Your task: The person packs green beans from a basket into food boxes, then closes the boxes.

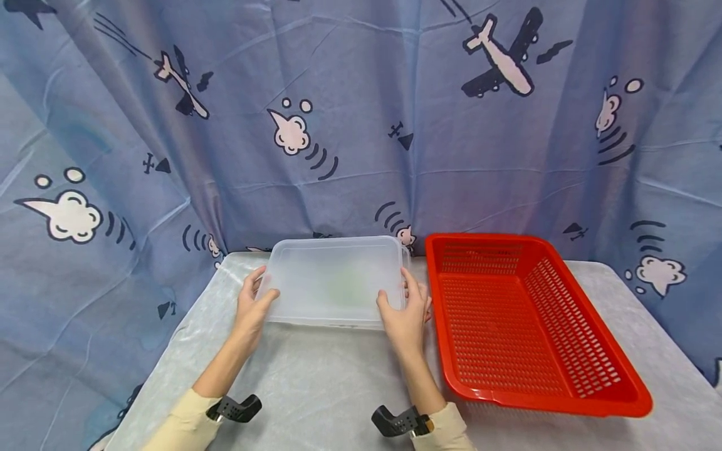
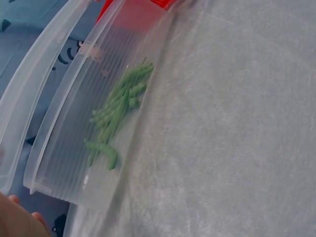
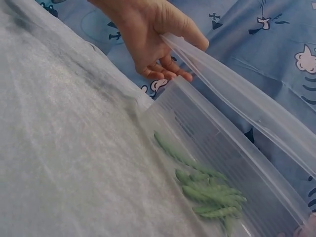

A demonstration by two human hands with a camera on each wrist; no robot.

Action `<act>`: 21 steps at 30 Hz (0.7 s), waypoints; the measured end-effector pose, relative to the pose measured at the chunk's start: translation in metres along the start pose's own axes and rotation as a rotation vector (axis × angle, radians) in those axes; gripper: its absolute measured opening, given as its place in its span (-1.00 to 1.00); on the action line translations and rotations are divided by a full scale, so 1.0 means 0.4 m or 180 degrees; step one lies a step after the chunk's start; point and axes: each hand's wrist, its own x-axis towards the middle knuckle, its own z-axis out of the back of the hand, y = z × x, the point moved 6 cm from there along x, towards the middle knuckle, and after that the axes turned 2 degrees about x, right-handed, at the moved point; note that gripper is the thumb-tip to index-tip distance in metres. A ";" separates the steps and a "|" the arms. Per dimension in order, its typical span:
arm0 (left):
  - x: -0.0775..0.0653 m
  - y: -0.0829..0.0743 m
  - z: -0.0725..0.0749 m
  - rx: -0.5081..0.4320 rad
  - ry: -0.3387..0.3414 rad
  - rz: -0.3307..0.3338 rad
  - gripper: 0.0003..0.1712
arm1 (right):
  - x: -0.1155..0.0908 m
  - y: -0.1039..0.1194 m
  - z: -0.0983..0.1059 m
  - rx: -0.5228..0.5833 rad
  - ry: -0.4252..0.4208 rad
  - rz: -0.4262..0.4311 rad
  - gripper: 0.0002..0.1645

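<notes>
A translucent plastic lid (image 1: 333,282) is held level by both hands just above a clear plastic box (image 2: 64,143). A narrow gap shows between lid and box rim in both wrist views. Inside the box lies a small heap of green, bean-like pods (image 3: 212,195), seen through its ribbed wall. My left hand (image 1: 254,307) grips the lid's left end, thumb on top. At the right end my right hand (image 1: 407,316) holds the lid between the thumb above and fingers beneath. From the head view, the lid hides most of the box.
A large red perforated basket (image 1: 442,332) stands on the table right of the box, close to my right hand. The table (image 1: 333,382) has a pale cloth cover. Behind it hangs a blue curtain (image 1: 350,75) printed with planes and clouds.
</notes>
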 end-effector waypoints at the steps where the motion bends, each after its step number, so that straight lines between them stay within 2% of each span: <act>1: 0.001 0.001 -0.001 0.0008 0.0000 0.0000 -0.16 | -0.001 -0.001 -0.001 -0.0013 -0.0006 -0.0003 -0.27; 21: 0.027 0.031 -0.017 0.0038 -0.0020 -0.0016 -0.18 | 0.000 -0.036 -0.014 0.0159 -0.0005 0.0101 -0.27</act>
